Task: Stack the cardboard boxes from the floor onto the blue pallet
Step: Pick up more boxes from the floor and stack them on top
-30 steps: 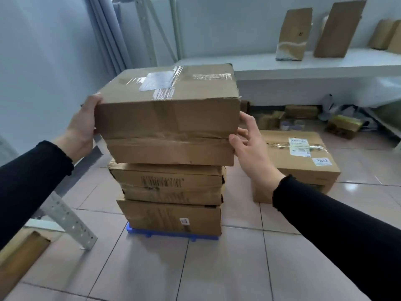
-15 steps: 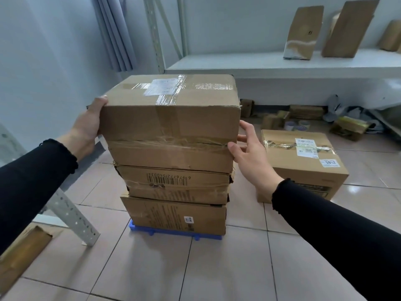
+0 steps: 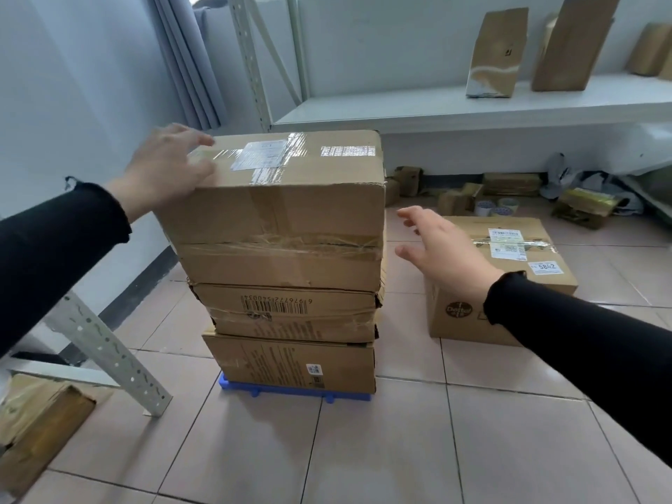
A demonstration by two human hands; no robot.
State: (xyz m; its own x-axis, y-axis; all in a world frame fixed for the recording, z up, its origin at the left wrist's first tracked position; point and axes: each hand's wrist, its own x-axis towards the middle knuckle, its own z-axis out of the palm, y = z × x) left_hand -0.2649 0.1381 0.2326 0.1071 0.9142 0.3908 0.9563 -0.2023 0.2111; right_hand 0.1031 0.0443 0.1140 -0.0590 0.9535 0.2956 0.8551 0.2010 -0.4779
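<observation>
Three cardboard boxes stand stacked on the blue pallet (image 3: 276,391), of which only the front edge shows. The top box (image 3: 291,212) is the largest, taped, with a white label. Under it lie the middle box (image 3: 291,311) with a barcode and the bottom box (image 3: 294,361). My left hand (image 3: 167,169) rests flat on the top box's near left corner, fingers spread. My right hand (image 3: 443,245) hovers open to the right of the stack, touching nothing. Another labelled cardboard box (image 3: 509,307) sits on the floor behind my right hand.
A slanted perforated metal strut (image 3: 109,351) stands left of the stack, with a flat cardboard piece (image 3: 40,427) at the lower left. A white shelf (image 3: 472,107) behind carries upright cardboard packages. Small boxes, tape rolls and bags (image 3: 509,198) litter the floor under it.
The top box came down onto the stack. Both hands left its sides: the left moved onto its top corner, the right pulled away to the right and opened.
</observation>
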